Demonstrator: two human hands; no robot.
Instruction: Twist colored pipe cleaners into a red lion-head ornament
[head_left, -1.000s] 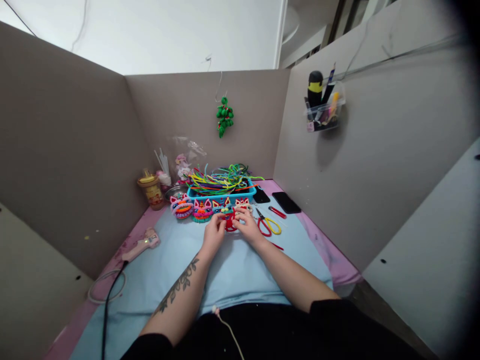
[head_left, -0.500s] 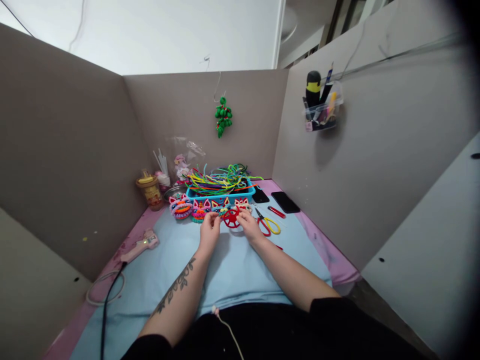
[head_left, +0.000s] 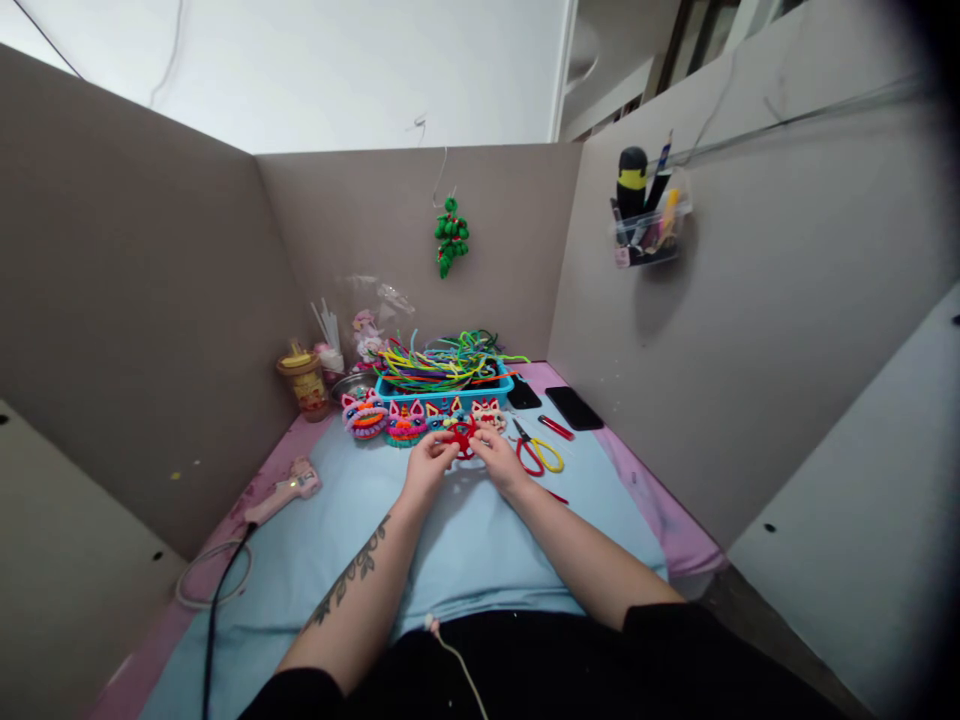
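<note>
A round red piece with spokes (head_left: 464, 438), like a small wheel, is held up between both hands over the blue cloth (head_left: 480, 540). My left hand (head_left: 430, 460) pinches its left side, fingertips on the rim. On its right side, my right hand (head_left: 496, 456) grips it between thumb and fingers. Just behind the hands stand several colourful fuzzy animal-face pieces (head_left: 406, 423) in a row, in front of a blue basket (head_left: 390, 391) heaped with coloured fuzzy stems (head_left: 442, 365).
Scissors with red and yellow handles (head_left: 551, 457), a red cutter (head_left: 556, 428) and a black phone (head_left: 574, 408) lie right. A pink glue gun (head_left: 285, 492) with its cable lies left, near a lidded cup (head_left: 305, 385). A pen holder (head_left: 646, 240) hangs on the right panel.
My left hand has moved right onto the red piece, which it was beside before. The view has shifted slightly.
</note>
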